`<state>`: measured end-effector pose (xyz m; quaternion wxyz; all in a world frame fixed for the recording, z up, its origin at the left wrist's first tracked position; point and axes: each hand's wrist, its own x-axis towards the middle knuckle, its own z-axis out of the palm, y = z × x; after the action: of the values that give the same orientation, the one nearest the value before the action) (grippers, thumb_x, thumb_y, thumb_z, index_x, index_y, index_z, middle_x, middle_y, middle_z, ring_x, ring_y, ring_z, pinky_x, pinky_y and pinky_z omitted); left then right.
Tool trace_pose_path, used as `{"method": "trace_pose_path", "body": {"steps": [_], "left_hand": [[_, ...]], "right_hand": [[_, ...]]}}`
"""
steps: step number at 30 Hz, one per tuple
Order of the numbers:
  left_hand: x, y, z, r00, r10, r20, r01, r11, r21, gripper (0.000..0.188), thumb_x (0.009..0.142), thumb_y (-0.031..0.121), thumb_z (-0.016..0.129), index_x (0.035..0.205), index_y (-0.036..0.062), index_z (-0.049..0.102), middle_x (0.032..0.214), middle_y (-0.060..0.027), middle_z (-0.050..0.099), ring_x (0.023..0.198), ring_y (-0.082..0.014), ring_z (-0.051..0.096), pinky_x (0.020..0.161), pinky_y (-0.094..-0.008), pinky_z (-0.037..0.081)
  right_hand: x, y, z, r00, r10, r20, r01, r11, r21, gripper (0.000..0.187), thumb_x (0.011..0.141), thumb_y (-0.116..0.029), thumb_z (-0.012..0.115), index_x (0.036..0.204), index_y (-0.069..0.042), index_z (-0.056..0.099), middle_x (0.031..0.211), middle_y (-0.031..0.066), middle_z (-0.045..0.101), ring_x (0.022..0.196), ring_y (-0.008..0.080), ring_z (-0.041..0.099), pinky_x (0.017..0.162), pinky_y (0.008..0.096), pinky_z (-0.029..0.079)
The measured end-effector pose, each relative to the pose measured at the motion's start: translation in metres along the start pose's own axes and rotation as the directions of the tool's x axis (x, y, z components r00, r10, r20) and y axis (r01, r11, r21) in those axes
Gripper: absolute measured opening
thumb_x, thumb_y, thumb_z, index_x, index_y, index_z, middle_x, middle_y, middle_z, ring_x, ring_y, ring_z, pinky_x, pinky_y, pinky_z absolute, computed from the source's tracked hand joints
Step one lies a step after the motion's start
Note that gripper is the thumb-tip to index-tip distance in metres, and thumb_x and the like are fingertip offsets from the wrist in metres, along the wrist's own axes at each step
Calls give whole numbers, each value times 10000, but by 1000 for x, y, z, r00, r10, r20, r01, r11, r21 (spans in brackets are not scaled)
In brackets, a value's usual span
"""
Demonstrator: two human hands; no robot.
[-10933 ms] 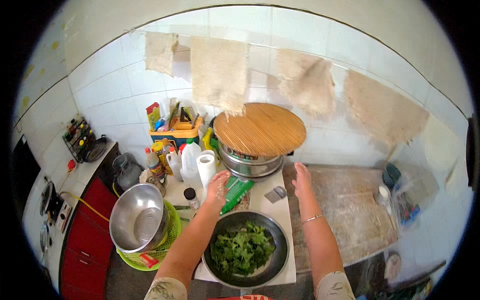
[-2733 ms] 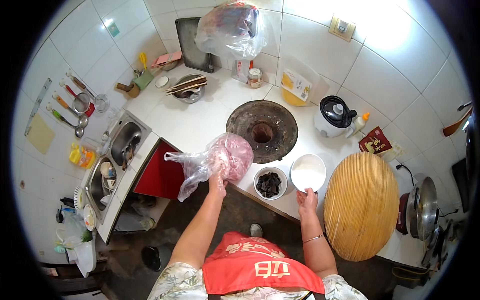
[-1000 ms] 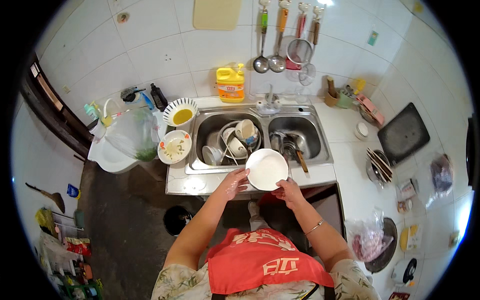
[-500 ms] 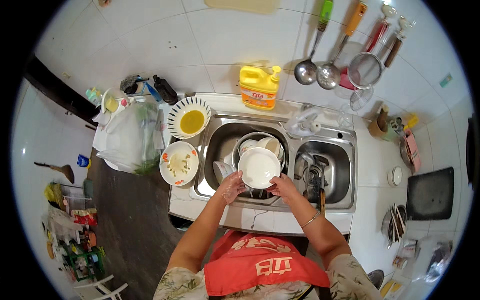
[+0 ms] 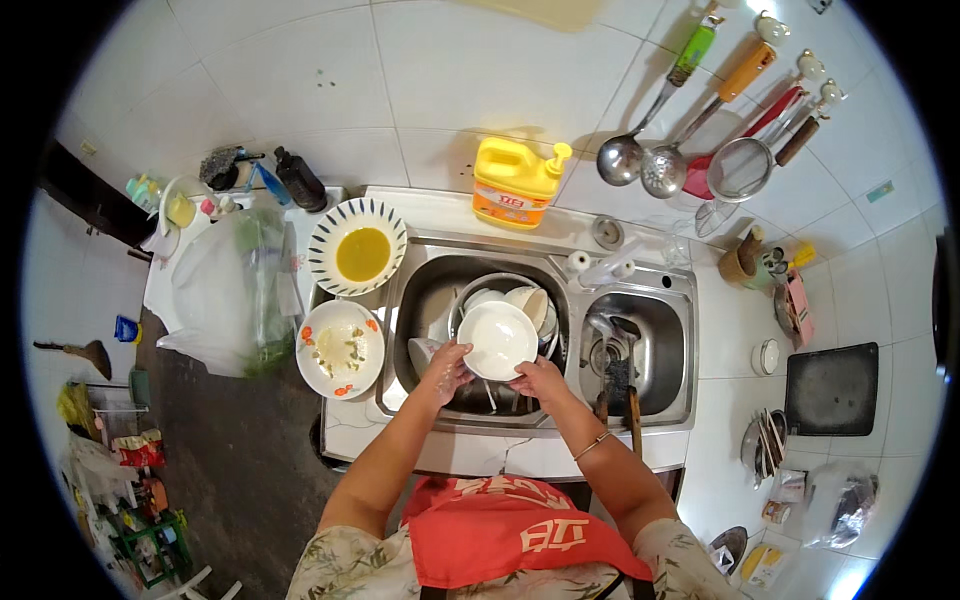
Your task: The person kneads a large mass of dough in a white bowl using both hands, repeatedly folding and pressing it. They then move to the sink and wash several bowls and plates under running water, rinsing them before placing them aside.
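Two hands grip one white bowl [image 5: 497,340] over the left sink basin [image 5: 425,300], so any drips fall into the basin. Left hand [image 5: 447,367] clasps the bowl's near-left rim; right hand [image 5: 538,378] clasps the near-right rim, a bracelet [image 5: 591,446] on that wrist. Bowl sits between and just beyond both grips, tilted slightly toward the person, mouth up. Beneath it, a metal pot with stacked white bowls [image 5: 530,300]. Right basin [image 5: 640,345] holds a dark utensil. On the counter's left edge: plate with food scraps [image 5: 340,348], beyond it a striped-rim bowl of yellow liquid [image 5: 358,245]. Far edge: yellow detergent jug [image 5: 515,182]; ladles [image 5: 650,150] hang on the wall, within reach.
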<state>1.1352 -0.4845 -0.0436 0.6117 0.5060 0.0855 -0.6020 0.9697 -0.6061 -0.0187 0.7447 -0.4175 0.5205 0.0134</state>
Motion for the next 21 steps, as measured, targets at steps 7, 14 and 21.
{"method": "trace_pose_path", "body": {"steps": [7, 14, 21], "left_hand": [[11, 0, -33, 993, -119, 1, 118, 989, 90, 382, 786, 228, 601, 1099, 53, 470, 1007, -97, 576, 871, -224, 581, 790, -387, 474], [36, 1, -44, 969, 201, -144, -82, 811, 579, 323, 750, 128, 587, 1016, -45, 525, 855, -152, 610, 659, -273, 620, 503, -396, 512], [55, 13, -56, 921, 386, -48, -75, 297, 952, 326, 715, 56, 559, 1015, -71, 533, 871, -250, 604, 764, -342, 641, 533, -423, 550]], "right_hand": [[30, 26, 15, 991, 132, 15, -132, 991, 24, 296, 766, -183, 565, 1022, -50, 499, 841, 89, 633, 728, 161, 622, 600, 263, 469], [62, 38, 26, 980, 200, -3, -200, 979, 32, 304, 799, -168, 576, 1072, -68, 488, 915, 102, 620, 790, 208, 621, 643, 343, 508], [58, 36, 27, 984, 149, 95, -146, 989, -28, 405, 839, -296, 618, 1140, -63, 481, 963, 113, 599, 810, 209, 598, 702, 374, 512]]}}
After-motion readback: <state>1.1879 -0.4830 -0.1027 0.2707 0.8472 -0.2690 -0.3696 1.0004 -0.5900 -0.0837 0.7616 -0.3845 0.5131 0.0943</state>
